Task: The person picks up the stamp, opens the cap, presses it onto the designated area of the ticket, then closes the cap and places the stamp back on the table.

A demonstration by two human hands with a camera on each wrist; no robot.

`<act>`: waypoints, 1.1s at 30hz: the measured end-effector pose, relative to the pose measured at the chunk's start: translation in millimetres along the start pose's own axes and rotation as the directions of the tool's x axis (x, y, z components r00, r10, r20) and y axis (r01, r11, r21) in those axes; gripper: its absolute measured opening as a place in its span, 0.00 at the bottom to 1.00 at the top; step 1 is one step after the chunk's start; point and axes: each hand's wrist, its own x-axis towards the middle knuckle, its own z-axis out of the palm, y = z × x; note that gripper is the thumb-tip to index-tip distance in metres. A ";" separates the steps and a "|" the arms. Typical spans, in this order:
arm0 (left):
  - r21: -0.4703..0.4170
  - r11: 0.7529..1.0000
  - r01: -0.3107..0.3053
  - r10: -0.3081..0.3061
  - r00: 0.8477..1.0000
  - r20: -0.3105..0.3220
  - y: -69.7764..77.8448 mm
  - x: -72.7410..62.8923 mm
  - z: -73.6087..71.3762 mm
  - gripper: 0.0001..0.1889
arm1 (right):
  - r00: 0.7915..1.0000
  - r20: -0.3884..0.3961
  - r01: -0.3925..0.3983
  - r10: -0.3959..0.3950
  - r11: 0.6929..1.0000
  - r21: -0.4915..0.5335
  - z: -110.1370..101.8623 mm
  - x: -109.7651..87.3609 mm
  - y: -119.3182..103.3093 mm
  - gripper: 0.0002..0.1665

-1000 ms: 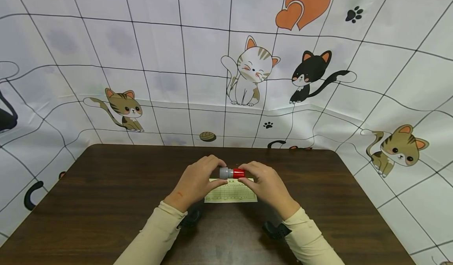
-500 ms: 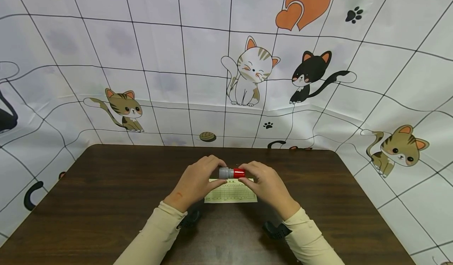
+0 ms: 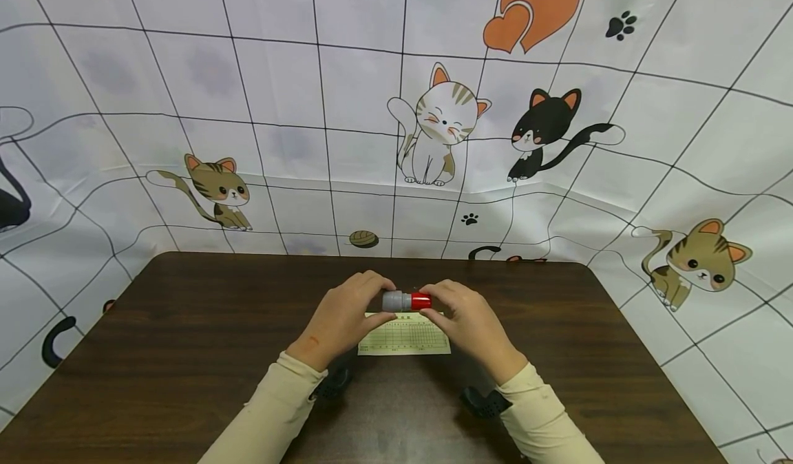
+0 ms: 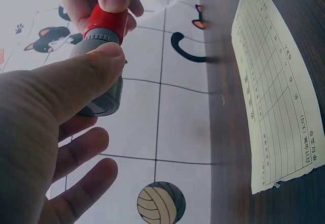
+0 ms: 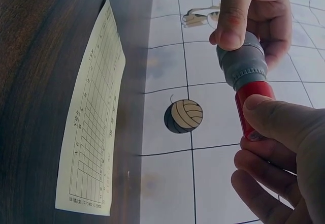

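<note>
A small cylindrical stamp (image 3: 396,302), grey at one end and red at the other, is held level between both hands above the table. My left hand (image 3: 343,316) pinches its grey end (image 5: 242,59) between thumb and fingers, on the left. On the right, my right hand (image 3: 467,319) pinches the red end (image 4: 107,22) with thumb and fingertips. A ribbed grey ring (image 5: 249,76) shows where the two colours meet. Below and just nearer to me lies a pale yellow printed slip (image 3: 404,336), flat on the table, with a ruled grid.
The dark wood-grain table (image 3: 217,354) extends around the hands. Behind it and at both sides hangs a white cloth (image 3: 279,154) with grid lines and cartoon cats. Dark devices (image 3: 483,403) are strapped at both wrists.
My right hand has shifted slightly right with the red end, and a little more grey shows beside it. The left hand has barely moved; the slip lies where it was.
</note>
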 end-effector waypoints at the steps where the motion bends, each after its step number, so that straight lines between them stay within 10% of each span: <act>1: -0.002 1.000 0.003 -0.003 1.000 -0.001 0.0 0.0 -0.3 0.23 | 1.000 -0.002 0.002 -0.002 1.000 0.000 -0.1 0.1 0.4 0.20; 33: -0.013 0.999 0.035 -0.036 0.996 -0.076 -6.9 -0.7 0.2 0.27 | 0.986 -0.031 -0.163 0.162 0.986 -0.041 -2.0 -0.5 10.5 0.18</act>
